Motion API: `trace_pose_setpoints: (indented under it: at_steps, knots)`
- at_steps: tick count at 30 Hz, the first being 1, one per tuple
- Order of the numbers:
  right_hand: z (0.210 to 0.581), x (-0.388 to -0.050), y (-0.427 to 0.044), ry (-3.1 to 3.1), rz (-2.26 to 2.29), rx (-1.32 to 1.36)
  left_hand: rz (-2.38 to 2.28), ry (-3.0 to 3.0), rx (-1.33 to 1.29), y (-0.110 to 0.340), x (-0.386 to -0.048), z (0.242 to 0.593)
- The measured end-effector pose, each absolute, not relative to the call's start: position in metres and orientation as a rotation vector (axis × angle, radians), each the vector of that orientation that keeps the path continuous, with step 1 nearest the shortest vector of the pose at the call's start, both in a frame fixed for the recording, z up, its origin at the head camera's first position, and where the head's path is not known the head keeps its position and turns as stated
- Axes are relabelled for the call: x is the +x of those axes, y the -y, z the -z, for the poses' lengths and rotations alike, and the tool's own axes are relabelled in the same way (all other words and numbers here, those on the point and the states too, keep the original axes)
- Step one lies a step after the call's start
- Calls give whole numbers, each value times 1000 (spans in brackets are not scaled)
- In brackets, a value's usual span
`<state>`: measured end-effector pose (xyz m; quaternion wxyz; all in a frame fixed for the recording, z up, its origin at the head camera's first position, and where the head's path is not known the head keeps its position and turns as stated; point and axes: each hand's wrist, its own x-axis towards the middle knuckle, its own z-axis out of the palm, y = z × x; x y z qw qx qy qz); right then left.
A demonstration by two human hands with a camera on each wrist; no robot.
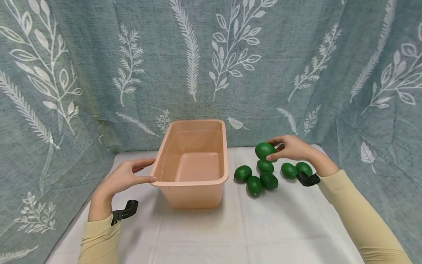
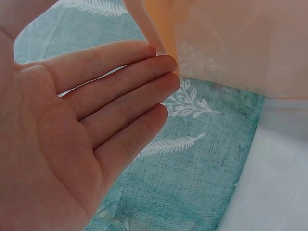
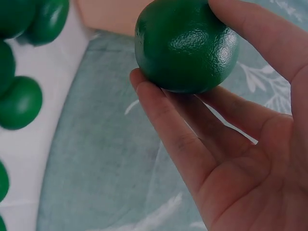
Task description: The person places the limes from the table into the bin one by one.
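Head: right hand holds a green fruit right of the bin, whose long axis runs away from the person. Left wrist: left hand, straight-fingered, touches bin. Right wrist: thumb and fingertips pinch fruit.

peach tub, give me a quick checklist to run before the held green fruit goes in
1. Held green fruit pinched by the right grip: ok.
2. Held green fruit clear of the loose green fruits: ok, the right wrist view shows it apart.
3. Peach tub open at the top, nothing covering it: ok.
4. Left grip at the tub's left side: ok.
5. Its pressure enough to steady the tub: cannot tell.
6. Held green fruit over the tub: not ok, it is to the right.
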<state>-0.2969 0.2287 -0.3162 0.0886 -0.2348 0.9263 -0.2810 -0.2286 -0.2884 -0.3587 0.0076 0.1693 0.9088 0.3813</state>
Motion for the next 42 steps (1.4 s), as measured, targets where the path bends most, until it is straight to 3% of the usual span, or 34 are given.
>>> trace_pose_setpoints:
  at_steps: [20, 42]
  knots:
    - [268, -320, -142, -2678, 804, -902, -1204, -2828, 533, 289, -229, 355]
    - [266, -340, -68, -2585, 766, -958, -1228, -2808, 545, 290, -228, 349]
